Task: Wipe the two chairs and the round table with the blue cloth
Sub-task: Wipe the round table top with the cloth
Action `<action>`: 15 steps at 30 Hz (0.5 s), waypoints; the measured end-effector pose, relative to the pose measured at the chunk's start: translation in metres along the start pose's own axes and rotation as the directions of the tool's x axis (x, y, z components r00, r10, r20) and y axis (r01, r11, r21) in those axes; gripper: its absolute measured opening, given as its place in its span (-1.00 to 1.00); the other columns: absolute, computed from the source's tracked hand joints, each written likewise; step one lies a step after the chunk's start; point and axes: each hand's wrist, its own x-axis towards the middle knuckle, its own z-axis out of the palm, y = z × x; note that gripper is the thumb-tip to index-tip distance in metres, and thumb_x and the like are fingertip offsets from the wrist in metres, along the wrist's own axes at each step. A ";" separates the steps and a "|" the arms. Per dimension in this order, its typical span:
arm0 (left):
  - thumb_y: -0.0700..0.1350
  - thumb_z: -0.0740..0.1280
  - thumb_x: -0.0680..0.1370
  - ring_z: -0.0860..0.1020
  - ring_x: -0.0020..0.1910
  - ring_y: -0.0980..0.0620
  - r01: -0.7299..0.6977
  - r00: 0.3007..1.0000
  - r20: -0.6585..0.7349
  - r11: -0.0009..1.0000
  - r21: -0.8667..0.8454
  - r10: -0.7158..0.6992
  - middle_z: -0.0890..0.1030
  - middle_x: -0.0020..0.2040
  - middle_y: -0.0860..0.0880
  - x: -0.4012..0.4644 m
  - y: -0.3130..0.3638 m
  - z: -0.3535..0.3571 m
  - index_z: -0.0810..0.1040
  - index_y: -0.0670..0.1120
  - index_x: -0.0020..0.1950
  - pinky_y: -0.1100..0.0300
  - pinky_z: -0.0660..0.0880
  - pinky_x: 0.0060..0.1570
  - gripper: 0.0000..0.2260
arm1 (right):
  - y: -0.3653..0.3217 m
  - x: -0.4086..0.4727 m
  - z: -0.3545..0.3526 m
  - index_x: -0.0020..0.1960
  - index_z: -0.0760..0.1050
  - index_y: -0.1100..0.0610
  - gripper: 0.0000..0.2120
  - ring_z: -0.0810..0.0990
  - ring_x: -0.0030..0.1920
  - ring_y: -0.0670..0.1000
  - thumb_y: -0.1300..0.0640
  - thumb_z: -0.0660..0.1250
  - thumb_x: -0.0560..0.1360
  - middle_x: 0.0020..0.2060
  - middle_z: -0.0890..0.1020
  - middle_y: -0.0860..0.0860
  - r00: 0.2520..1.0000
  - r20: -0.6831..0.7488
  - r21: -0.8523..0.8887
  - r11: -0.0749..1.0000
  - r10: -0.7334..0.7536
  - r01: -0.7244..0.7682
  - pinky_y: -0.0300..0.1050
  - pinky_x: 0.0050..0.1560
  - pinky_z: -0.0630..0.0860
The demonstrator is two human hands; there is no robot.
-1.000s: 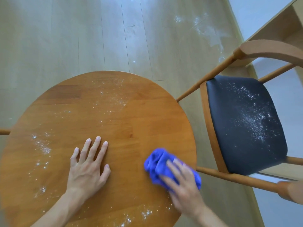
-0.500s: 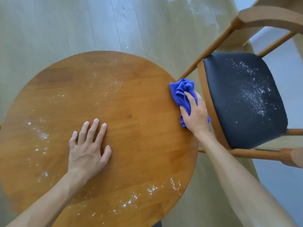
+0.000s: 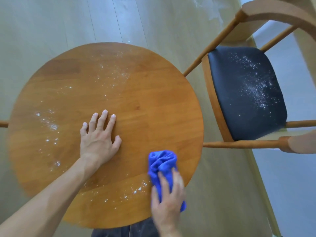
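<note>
The crumpled blue microfibre cloth [image 3: 161, 164] lies on the round brown wooden worktop [image 3: 153, 93], at its near right edge, with part of the fabric bunched ahead of the fingers and part trailing over the rim below the palm. The right hand [image 3: 168, 200] lies on top of the cloth with fingers extended and slightly spread, pressing it flat against the wood rather than enclosing it. The left hand [image 3: 99, 139] rests palm-down near the middle of the worktop, fingers straight and spread, holding nothing; it appears to act as a brace. The cloth looks light, soft and fully compliant, so it is likely to fold and ride up under a sliding load; pressure from the flat of the fingers over the centre of the bundle should keep it in contact, and gathering the loose front fold under the fingertips would limit bunching. The worktop surface looks smooth and glossy, so the cloth should glide with little resistance. White powdery specks [image 3: 51, 124] lie on the left part of the worktop, along the far side and along the near edge just left of the cloth; these zones appear unwiped. The wooden chair with a dark padded seat [image 3: 239, 93] stands just beside the worktop on the right, its seat also dusted with white specks. A second chair is not identifiable in this view.
</note>
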 end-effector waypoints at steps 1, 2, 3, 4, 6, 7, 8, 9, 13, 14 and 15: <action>0.18 0.16 0.54 -0.03 0.55 -0.07 0.005 1.000 -0.004 1.000 0.002 -0.005 0.05 0.59 -0.02 0.000 0.000 0.001 0.11 0.06 0.57 -0.12 0.01 0.45 -0.38 | -0.025 -0.020 0.012 0.24 0.56 -0.04 -0.66 0.43 0.33 0.21 -0.07 0.24 0.51 0.34 0.46 0.15 0.999 0.014 0.023 0.998 -0.052 0.052 0.15 0.18 0.46; 0.18 0.17 0.54 -0.02 0.55 -0.07 0.009 1.000 -0.011 1.000 -0.001 -0.009 0.06 0.59 -0.01 0.000 0.000 0.001 0.12 0.06 0.57 -0.11 0.01 0.45 -0.38 | -0.048 -0.036 0.024 0.21 0.55 -0.11 -0.68 0.45 0.32 0.18 -0.12 0.21 0.51 0.32 0.49 0.13 0.991 0.048 0.034 0.992 -0.125 0.124 0.10 0.17 0.45; 0.18 0.18 0.53 -0.02 0.55 -0.07 0.009 1.000 -0.015 1.000 -0.006 -0.009 0.06 0.59 -0.01 0.001 0.000 0.001 0.13 0.06 0.56 -0.11 0.02 0.45 -0.38 | -0.068 -0.048 0.034 0.16 0.56 -0.16 -0.71 0.48 0.31 0.14 -0.15 0.19 0.51 0.30 0.52 0.09 0.970 0.121 0.041 0.977 -0.212 0.209 0.05 0.15 0.46; 0.18 0.18 0.53 -0.01 0.54 -0.07 0.005 1.000 -0.015 1.000 -0.009 -0.006 0.07 0.59 -0.01 0.002 -0.001 0.000 0.14 0.07 0.56 -0.11 0.03 0.45 -0.38 | -0.081 -0.054 0.042 0.11 0.58 -0.20 -0.74 0.52 0.29 0.10 -0.14 0.19 0.50 0.27 0.56 0.05 0.938 0.194 0.051 0.958 -0.288 0.283 0.01 0.13 0.47; 0.19 0.19 0.53 -0.01 0.54 -0.06 -0.004 1.000 -0.008 1.000 -0.002 0.004 0.06 0.58 0.01 0.003 -0.003 -0.002 0.13 0.08 0.56 -0.10 0.06 0.45 -0.38 | -0.087 -0.046 0.048 0.02 0.62 -0.24 -0.81 0.58 0.23 0.05 -0.11 0.26 0.49 0.20 0.61 -0.01 0.897 0.202 0.045 0.919 -0.392 0.391 -0.04 0.10 0.53; 0.20 0.19 0.53 -0.01 0.54 -0.05 -0.007 1.000 -0.002 1.000 0.004 0.007 0.06 0.58 0.02 0.004 -0.004 -0.005 0.13 0.09 0.56 -0.09 0.08 0.44 -0.38 | -0.084 -0.039 0.047 0.01 0.62 -0.24 -0.84 0.58 0.23 0.04 -0.09 0.30 0.49 0.20 0.62 -0.01 0.872 0.165 0.053 0.887 -0.461 0.459 -0.04 0.10 0.54; 0.20 0.20 0.53 -0.01 0.53 -0.05 -0.010 1.000 0.005 1.000 0.007 0.010 0.06 0.58 0.02 0.004 -0.004 -0.007 0.13 0.10 0.56 -0.09 0.11 0.43 -0.38 | -0.073 -0.030 0.042 0.04 0.62 -0.22 -0.83 0.58 0.24 0.05 -0.05 0.31 0.50 0.21 0.61 0.00 0.831 0.148 0.066 0.843 -0.537 0.533 -0.02 0.11 0.55; 0.20 0.21 0.53 0.00 0.53 -0.05 -0.013 1.000 0.014 1.000 0.011 0.012 0.06 0.58 0.03 0.004 -0.005 -0.010 0.13 0.10 0.56 -0.08 0.14 0.41 -0.38 | -0.057 -0.018 0.034 0.07 0.62 -0.20 -0.80 0.56 0.26 0.07 0.00 0.29 0.53 0.24 0.58 0.02 0.781 0.159 0.079 0.796 -0.604 0.600 0.01 0.11 0.55; 0.22 0.23 0.53 0.02 0.51 -0.05 -0.024 0.998 0.064 0.999 0.033 0.022 0.06 0.57 0.04 0.007 -0.005 -0.019 0.12 0.11 0.55 -0.06 0.23 0.36 -0.37 | 0.021 0.066 -0.001 0.18 0.63 0.01 -0.72 0.53 0.26 0.23 0.15 0.35 0.49 0.28 0.53 0.17 0.843 0.137 -0.053 0.846 -0.520 0.530 0.13 0.12 0.52; 0.22 0.23 0.53 0.02 0.50 -0.05 -0.025 0.997 0.073 0.999 0.032 0.023 0.06 0.56 0.04 0.008 -0.004 -0.021 0.12 0.12 0.55 -0.05 0.24 0.35 -0.37 | 0.037 0.091 -0.009 0.22 0.61 0.08 -0.68 0.52 0.26 0.27 0.18 0.38 0.46 0.29 0.51 0.22 0.903 0.085 -0.120 0.896 -0.420 0.428 0.16 0.13 0.51; 0.23 0.24 0.53 0.03 0.49 -0.05 -0.027 0.997 0.079 0.999 0.030 0.025 0.07 0.56 0.04 0.009 -0.004 -0.023 0.13 0.12 0.54 -0.04 0.26 0.34 -0.37 | 0.050 0.112 -0.016 0.26 0.57 0.13 -0.62 0.50 0.26 0.30 0.23 0.40 0.45 0.31 0.48 0.25 0.951 0.028 -0.177 0.935 -0.307 0.307 0.20 0.15 0.49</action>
